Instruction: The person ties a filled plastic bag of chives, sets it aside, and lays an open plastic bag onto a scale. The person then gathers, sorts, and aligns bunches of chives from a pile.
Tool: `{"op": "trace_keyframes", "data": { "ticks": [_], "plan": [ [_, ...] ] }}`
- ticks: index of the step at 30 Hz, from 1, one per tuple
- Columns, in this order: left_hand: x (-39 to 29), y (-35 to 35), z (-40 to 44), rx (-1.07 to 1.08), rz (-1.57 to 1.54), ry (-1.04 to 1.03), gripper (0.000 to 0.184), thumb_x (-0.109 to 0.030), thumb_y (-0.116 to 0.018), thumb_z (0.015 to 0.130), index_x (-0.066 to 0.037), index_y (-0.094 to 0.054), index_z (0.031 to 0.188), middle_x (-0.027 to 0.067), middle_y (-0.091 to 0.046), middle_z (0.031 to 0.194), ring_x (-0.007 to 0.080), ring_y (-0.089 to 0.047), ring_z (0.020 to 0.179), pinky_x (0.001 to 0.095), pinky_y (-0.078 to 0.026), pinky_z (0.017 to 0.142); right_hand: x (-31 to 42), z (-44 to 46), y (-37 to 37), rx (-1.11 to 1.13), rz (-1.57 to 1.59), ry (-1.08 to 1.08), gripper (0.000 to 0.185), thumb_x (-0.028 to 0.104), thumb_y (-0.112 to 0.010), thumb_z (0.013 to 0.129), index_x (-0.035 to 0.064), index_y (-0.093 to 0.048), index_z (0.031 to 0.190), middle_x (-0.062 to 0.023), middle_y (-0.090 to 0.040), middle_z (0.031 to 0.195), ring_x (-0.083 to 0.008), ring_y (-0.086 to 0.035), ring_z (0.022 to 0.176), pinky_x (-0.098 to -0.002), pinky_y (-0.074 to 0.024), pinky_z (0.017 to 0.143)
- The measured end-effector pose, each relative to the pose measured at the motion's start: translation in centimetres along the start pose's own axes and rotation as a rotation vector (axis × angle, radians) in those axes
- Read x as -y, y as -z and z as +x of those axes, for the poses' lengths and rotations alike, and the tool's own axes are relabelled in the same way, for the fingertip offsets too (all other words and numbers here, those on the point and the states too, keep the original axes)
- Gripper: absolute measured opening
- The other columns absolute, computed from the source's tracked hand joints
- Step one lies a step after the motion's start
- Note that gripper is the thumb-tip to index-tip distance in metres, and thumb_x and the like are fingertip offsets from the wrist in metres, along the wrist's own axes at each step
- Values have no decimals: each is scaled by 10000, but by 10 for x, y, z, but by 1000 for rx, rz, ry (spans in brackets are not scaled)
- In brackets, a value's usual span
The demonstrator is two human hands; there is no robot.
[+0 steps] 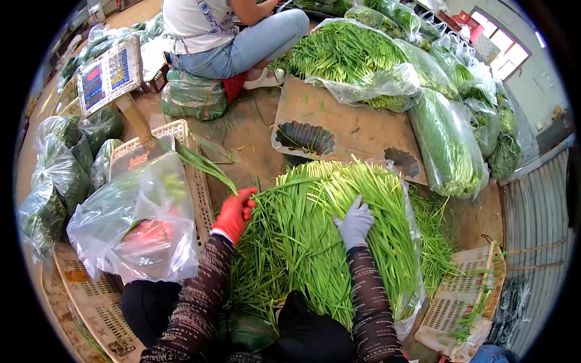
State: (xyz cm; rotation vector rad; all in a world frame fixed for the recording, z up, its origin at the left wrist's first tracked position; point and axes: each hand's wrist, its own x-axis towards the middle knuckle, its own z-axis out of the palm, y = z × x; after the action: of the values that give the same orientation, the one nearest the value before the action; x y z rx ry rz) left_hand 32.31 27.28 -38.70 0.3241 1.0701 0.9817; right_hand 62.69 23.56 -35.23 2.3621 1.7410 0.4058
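Black-trousered legs (315,333) and printed sleeves (372,302) filled the foreground at six o'clock as a person worked over a heap of greens (321,242). The heap spread from the centre down toward five o'clock, its pale stem ends at the top and its leaves trailing toward the lap, with clear plastic along its right edge.

The left hand (236,213), gloved in red and left of centre, closed around a few long blades (209,169) that slanted up toward ten o'clock. The right hand (356,225), in a grey glove, lay open on the greens at four o'clock, thumb apart from the fingers, gripping nothing that could be made out.

Between eight and nine o'clock, a clear bag (145,212) with a red patch showing through it stood before the post of a scale (110,77), whose panel tilted at ten. More bagged greens (54,181) sat at nine, and a pale crate (457,290) leaned at four.

At eleven o'clock, a co-worker (236,45) in jeans sat on a green sack (193,97). An opened bundle (351,54) lay at one, above a tan board (357,115) with two ragged holes, while a long wrapped bundle (448,145) rested between two and three.
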Motion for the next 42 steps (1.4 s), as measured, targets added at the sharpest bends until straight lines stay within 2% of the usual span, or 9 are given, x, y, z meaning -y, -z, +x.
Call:
{"op": "trace_keyframes", "data": {
  "ticks": [6,8,10,16,20,24,26,30,42],
  "plan": [
    [18,-61,-79,247,92,-45,280,-199,-474,919,-45,-558,1137,50,-619,722,83,-494,459,220,-389,384,-5,-45,-12,29,58,306,372,294,-639,719,71,-563,1006,-54,-585,793,-200,-587,669,-362,-442,584],
    [23,-81,-94,282,252,-134,254,-127,-456,918,-53,-575,1130,76,-649,859,128,-600,699,269,-490,668,-7,-66,-9,-7,95,362,256,244,-601,728,89,-574,930,-48,-577,756,-211,-587,654,-371,-437,573],
    [35,-91,-90,447,753,-787,258,-106,-514,874,-63,-587,1118,67,-647,953,216,-608,891,322,-470,813,-7,-79,-4,-35,131,414,147,194,-563,738,107,-584,854,-41,-569,719,-221,-586,639,-380,-433,561],
    [67,-91,-99,453,1650,-1338,519,-209,-621,737,-61,-469,1211,89,-610,1030,289,-553,1021,476,-352,968,-4,-92,67,426,292,538,352,298,-655,664,73,-601,929,-121,-604,850,-294,-599,717,-410,-446,642],
    [70,-85,-99,489,1883,-1048,359,-197,-620,723,-63,-521,1042,107,-617,834,301,-597,815,457,-435,862,-8,-101,76,434,365,556,481,380,-628,709,61,-587,1066,-146,-605,967,-291,-587,879,-390,-453,766],
    [85,-63,-99,340,1397,-833,318,-223,-649,780,-63,-520,1022,136,-627,816,291,-615,706,394,-502,577,-51,-105,120,-51,469,450,568,321,-629,728,79,-488,1223,-162,-553,1121,-298,-527,1029,-408,-384,889],
    [76,-58,-114,306,336,-145,322,-302,-611,838,-82,-536,1061,117,-638,889,239,-626,724,364,-514,582,-74,-105,132,-372,633,291,580,242,-630,736,36,-452,1248,-163,-536,1149,-293,-511,1050,-407,-367,924],
    [76,-42,-131,512,254,265,360,-288,-601,855,-47,-505,1104,116,-638,895,179,-612,647,307,-515,559,-104,-117,124,-240,1007,54,504,102,-625,736,-16,-479,1204,-186,-536,1127,-273,-516,1055,-374,-399,923],
    [90,-37,-186,634,20,183,286,-63,-638,799,0,-551,1064,90,-639,908,147,-591,626,266,-489,557,-64,-140,168,422,1073,251,223,159,-555,843,18,-617,1003,-119,-649,832,-145,-604,721,-265,-472,655]
  ]
}}
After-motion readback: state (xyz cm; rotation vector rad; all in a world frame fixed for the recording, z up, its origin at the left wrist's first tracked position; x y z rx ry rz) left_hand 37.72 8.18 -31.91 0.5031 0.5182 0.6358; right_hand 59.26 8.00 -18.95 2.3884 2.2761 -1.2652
